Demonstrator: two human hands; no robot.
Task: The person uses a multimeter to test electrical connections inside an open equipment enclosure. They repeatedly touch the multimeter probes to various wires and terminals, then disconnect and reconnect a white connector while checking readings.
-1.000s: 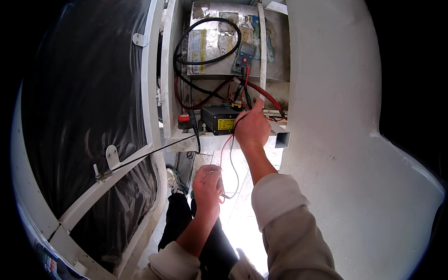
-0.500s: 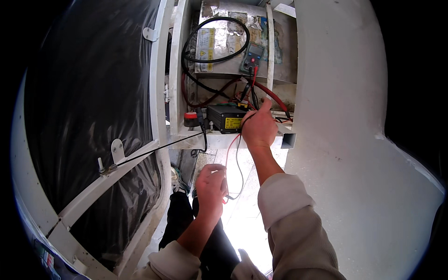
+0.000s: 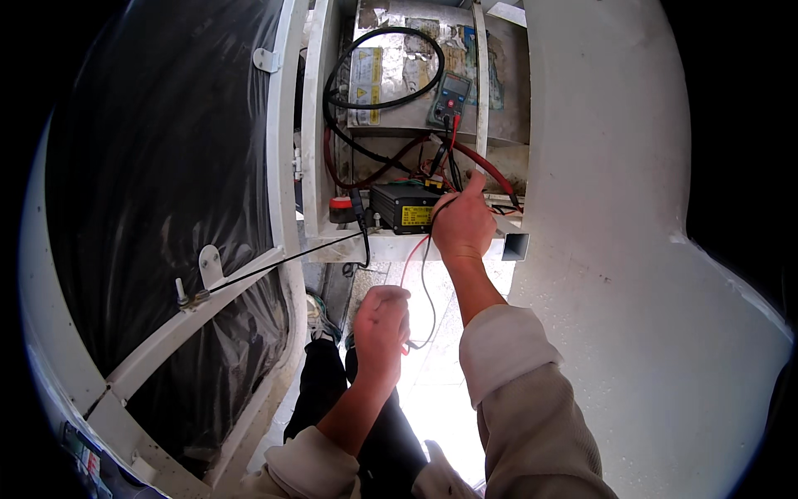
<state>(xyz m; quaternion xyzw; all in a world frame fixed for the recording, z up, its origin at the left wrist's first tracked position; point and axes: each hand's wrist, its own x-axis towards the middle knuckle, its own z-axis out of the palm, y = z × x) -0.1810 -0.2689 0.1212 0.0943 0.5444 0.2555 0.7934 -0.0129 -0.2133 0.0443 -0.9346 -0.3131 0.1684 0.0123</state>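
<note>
My left hand (image 3: 382,333) is closed low in front of the frame, at the end of a thin red wire (image 3: 406,270) and a thin black wire (image 3: 430,299). Both wires hang in a loop up to my right hand (image 3: 464,223). That hand is closed beside the right end of a black finned box (image 3: 403,208) with a yellow label; the black wire crosses its fingers, and whatever it grips is hidden. Behind it, a multimeter (image 3: 451,98) leans on a metal case (image 3: 399,66), with a red lead and a black lead plugged in.
A thick black cable (image 3: 385,106) coils over the case, and a thick red cable (image 3: 495,170) bends down at the right. A red-topped part (image 3: 341,208) sits left of the box. A thin rod (image 3: 287,262) runs to the white frame (image 3: 291,125). A white panel (image 3: 607,208) rises right.
My left hand has shifted slightly up and right with the wires, and their loop is a little higher. My right hand stays almost in place.
</note>
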